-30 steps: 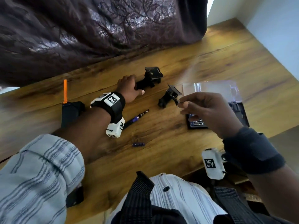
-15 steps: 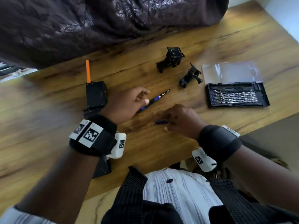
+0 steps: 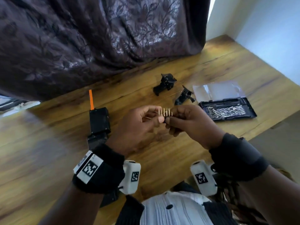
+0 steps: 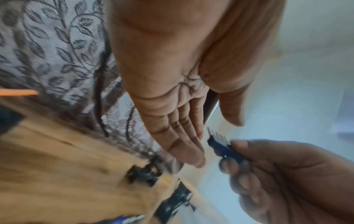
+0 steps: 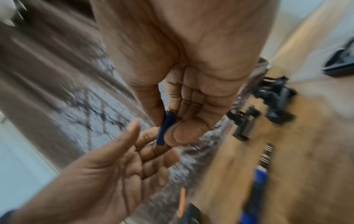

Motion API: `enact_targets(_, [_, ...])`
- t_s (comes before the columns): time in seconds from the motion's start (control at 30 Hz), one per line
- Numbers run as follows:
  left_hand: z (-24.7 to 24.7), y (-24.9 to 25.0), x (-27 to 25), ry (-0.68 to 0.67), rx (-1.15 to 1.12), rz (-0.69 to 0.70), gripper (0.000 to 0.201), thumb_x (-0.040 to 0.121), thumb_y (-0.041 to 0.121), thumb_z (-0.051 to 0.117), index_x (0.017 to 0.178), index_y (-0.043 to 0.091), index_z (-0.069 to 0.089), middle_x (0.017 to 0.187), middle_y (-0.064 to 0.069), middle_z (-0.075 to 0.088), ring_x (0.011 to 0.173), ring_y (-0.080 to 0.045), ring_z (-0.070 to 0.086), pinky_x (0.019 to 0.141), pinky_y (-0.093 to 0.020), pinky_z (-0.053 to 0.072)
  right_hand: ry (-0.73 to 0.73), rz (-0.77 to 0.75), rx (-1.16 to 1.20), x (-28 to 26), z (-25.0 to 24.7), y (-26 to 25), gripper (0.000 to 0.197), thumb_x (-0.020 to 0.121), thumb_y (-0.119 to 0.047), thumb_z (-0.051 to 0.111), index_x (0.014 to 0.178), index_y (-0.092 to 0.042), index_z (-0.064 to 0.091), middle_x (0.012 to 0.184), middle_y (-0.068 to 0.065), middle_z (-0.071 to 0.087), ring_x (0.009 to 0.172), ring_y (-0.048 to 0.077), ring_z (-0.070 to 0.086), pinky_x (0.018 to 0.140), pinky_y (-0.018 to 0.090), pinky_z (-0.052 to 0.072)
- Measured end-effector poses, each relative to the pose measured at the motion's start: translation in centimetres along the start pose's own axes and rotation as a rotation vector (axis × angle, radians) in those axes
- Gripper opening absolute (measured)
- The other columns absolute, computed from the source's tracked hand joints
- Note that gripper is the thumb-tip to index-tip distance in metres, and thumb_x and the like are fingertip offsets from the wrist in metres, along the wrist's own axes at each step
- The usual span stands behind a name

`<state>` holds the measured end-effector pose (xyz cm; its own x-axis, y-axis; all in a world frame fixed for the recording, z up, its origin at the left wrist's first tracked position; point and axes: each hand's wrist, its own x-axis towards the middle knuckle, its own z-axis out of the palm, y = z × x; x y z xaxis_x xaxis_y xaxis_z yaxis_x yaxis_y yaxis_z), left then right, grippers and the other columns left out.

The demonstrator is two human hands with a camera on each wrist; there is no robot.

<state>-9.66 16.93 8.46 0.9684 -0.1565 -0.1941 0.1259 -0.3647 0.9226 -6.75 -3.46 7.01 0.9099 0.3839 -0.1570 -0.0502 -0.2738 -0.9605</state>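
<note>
Several slim bits stand in a likely light, stiff blue holder, pinched by its plastic edges in the right hand, with the left hand straight-fingered and empty just left.

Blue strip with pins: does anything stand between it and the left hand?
Nothing visible does. The right hand pinches the blue strip above the table; the open left hand is close beside its free end, with nothing between them.
</note>
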Motion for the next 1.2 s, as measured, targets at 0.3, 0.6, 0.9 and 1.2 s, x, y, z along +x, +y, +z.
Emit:
enact_targets(0.3, [0.9, 10.1, 2.5, 0.121, -0.349, 0.366, 0.017, 0.082, 0.019, 0.077, 0.099, 0.017, 0.075, 0.087, -0.009, 0.079, 0.075, -0.016, 0.075, 0.068, -0.023, 0.059, 0.173, -0.331, 0.173, -1.3, -5.7, -9.4, 0.024, 0.086, -0.016, 0.071, 0.100, 0.003, 0.068, 0.077, 0.020, 0.073, 0.066, 0.032, 0.070, 0.063, 0.049, 0.058])
enact_targets(0.6, [2.4, 13.2, 5.6, 0.139, -0.352, 0.457, 0.014, 0.083, 0.012, 0.080, 0.094, 0.017, 0.073, 0.088, -0.002, 0.077, 0.079, -0.017, 0.071, 0.075, -0.033, 0.057, 0.290, -0.455, 0.084, -0.4, -10.0, -11.3, 0.013, 0.090, -0.013, 0.071, 0.095, -0.002, 0.068, 0.081, 0.012, 0.073, 0.064, 0.031, 0.071, 0.052, 0.041, 0.058])
enact_targets(0.9, [4.8, 13.0, 5.7, 0.228, -0.264, 0.472, 0.020, 0.084, -0.004, 0.079, 0.092, 0.013, 0.073, 0.084, 0.001, 0.076, 0.076, -0.010, 0.070, 0.073, -0.025, 0.057, 0.255, -0.526, 0.017, 0.1, -12.1, -9.2, 0.009, 0.087, -0.005, 0.076, 0.092, -0.011, 0.071, 0.084, 0.003, 0.076, 0.072, 0.023, 0.075, 0.062, 0.054, 0.060])
enact_targets(1.2, [7.1, 13.3, 5.9, 0.285, -0.198, 0.467, 0.019, 0.082, -0.001, 0.082, 0.095, 0.011, 0.075, 0.091, -0.006, 0.078, 0.083, -0.019, 0.074, 0.077, -0.032, 0.062, 0.179, -0.509, 0.127, -0.2, -13.7, -7.6, 0.011, 0.083, -0.003, 0.076, 0.091, -0.003, 0.069, 0.090, 0.009, 0.075, 0.075, 0.020, 0.076, 0.068, 0.041, 0.064])
